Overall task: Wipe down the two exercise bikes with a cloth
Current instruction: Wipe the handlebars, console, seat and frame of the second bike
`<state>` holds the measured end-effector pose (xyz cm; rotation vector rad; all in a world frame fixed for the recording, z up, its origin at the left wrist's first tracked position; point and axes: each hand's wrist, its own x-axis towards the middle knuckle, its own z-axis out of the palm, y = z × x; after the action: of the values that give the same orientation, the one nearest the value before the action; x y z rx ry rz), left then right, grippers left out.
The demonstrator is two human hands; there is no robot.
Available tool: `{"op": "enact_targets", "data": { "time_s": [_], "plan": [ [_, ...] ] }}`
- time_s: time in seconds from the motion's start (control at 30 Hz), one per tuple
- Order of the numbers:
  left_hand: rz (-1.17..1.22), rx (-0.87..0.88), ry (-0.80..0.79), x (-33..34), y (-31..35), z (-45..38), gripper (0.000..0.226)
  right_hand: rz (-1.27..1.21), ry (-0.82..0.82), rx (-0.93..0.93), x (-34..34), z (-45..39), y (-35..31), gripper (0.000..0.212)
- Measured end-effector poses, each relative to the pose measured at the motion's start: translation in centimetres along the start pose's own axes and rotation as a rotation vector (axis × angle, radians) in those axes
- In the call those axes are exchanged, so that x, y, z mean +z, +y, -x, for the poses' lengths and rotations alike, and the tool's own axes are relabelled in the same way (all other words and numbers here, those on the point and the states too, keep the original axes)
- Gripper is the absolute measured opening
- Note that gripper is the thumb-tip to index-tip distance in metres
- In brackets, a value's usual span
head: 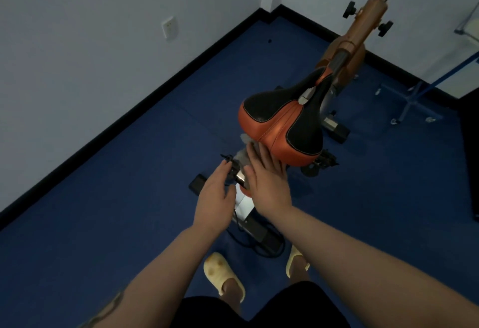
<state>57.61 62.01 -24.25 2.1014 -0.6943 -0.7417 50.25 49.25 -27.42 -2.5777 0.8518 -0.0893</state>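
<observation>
Below the orange-and-black saddle [282,122] of the exercise bike [344,50], both hands were spread flat; the right hand [267,180] pressed a grey cloth [245,157] on the seat post, the left hand [216,195] empty beside it.

Dim room: blue floor [103,211], black baseboard [145,109], pale walls [77,29] with 1 wall socket [169,27].
</observation>
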Motion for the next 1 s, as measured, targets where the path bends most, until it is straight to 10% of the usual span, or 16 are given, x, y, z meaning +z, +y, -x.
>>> {"op": "enact_targets", "data": {
  "time_s": [1.0],
  "plan": [
    [0.099, 0.039, -0.135, 0.8, -0.6, 0.2, 0.055, -0.214, -0.191, -0.073, -2.5, -3.4, 2.3, 0.044]
  ]
}}
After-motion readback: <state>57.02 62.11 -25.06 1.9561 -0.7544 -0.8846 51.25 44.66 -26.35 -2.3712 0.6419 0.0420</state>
